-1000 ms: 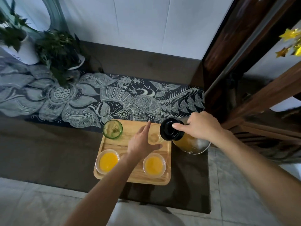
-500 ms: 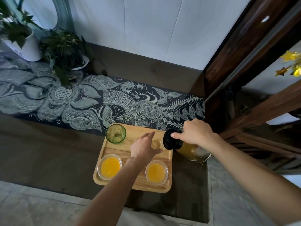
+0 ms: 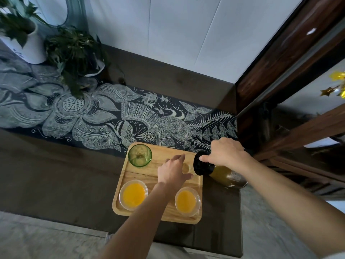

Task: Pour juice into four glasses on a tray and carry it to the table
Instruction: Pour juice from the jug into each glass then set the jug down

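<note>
Juice, bright orange, fills a small clear glass (image 3: 133, 197) at the lower left of a flat light wooden tray (image 3: 169, 149), and a second clear glass (image 3: 187, 200) at its lower right. The tray sits low in the middle of the frame on a dark brown counter (image 3: 56, 174). A round green glass (image 3: 140, 155) stands at the tray's upper left. A fourth glass (image 3: 186, 167), clear and tiny, stands at the upper right, half hidden by the left hand (image 3: 172, 171). That hand's thumb and fingers curl round it. The right hand (image 3: 225, 155) has its fingers clamped on a big dark juice bottle (image 3: 229, 177), which is tipped on its side. The bottle's black top (image 3: 202, 163) is just beside the fourth glass. A dark cloth with white drawings (image 3: 112, 124) lies above the tray. A leafy green plant (image 3: 72, 51) and a white pot (image 3: 28, 45) stand in the upper left.
</note>
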### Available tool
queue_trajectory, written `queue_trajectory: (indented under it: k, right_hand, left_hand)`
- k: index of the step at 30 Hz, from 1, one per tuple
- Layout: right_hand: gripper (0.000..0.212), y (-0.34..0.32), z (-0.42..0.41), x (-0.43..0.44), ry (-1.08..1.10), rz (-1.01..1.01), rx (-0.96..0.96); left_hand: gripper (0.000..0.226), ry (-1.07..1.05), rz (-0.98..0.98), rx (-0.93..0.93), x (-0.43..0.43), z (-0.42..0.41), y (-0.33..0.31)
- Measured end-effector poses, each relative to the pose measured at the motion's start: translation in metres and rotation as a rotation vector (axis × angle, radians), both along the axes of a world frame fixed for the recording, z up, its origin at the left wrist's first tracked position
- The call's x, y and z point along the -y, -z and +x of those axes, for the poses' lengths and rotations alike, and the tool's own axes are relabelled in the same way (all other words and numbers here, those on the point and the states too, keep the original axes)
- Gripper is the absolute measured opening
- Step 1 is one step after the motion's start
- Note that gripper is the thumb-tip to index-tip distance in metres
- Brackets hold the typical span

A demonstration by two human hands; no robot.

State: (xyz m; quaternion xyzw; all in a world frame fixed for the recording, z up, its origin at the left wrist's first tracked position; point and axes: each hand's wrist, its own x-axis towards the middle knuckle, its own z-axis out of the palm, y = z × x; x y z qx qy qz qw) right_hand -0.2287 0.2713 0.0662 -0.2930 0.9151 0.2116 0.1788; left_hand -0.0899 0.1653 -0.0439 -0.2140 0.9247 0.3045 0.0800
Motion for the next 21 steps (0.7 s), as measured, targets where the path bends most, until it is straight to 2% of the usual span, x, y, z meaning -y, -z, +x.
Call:
queue_trajectory:
  k: [7,21]
  right_hand:
    - [0.060,-0.001,0.003,0.008,0.011,0.046,-0.004]
    - [0.058,0.001,0.015,0.030,0.028,0.114,-0.044]
  left_hand:
    - [0.077,-0.001,0.026,-0.008,0.002,-0.001,-0.001]
    - [0.088,-0.008,0.068,-0.025,0.004,0.002,0.002]
